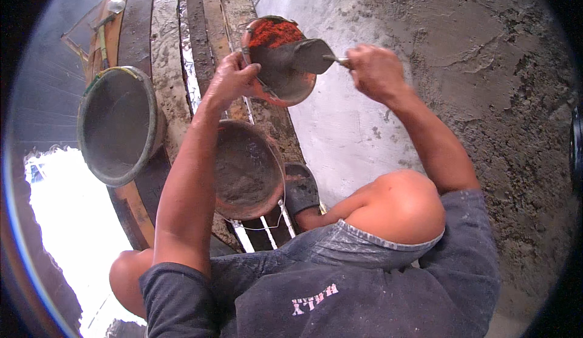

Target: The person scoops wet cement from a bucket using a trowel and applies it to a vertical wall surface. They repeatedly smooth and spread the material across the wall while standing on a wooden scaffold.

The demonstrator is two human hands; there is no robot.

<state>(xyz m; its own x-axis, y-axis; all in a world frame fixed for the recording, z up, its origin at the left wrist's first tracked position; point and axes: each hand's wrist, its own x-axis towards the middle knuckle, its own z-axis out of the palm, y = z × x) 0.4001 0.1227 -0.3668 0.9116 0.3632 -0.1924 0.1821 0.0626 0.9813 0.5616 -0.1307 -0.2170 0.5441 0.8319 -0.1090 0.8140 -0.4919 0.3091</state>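
Steadiness looked, from my remote feed, like the reason for the left hand (234, 76) being where it was: its grip was closed on the left rim of a tilted orange bucket (273, 33) in the upper middle of the frame, thumb inside the lip. I judged that the tilt helped bring the grey, mortar-like paste (273, 60) within reach of the trowel (314, 57), whose coated blade overlapped the bucket's right side. The right hand (378, 74), right of centre near the top, had its grip wrapped firmly round the trowel's handle, held out sideways, I supposed, so the forearm stayed clear of the mouth.

I counted three buckets altogether. Besides the held one, a wire-handled bucket (261, 209) with more grey stuff inside stood at the centre, between the left forearm and a dark boot (299, 186), probably kept close for convenience; a wide grey bucket (152, 110) stood at the left. Trowels came to one, and boots in sight to one. Planks (167, 53) numbered at least five, side by side, apparently carrying the standing buckets. One long-handled tool (103, 43) lay at the upper left, though the fisheye's edge was too hazy for me to name its kind.
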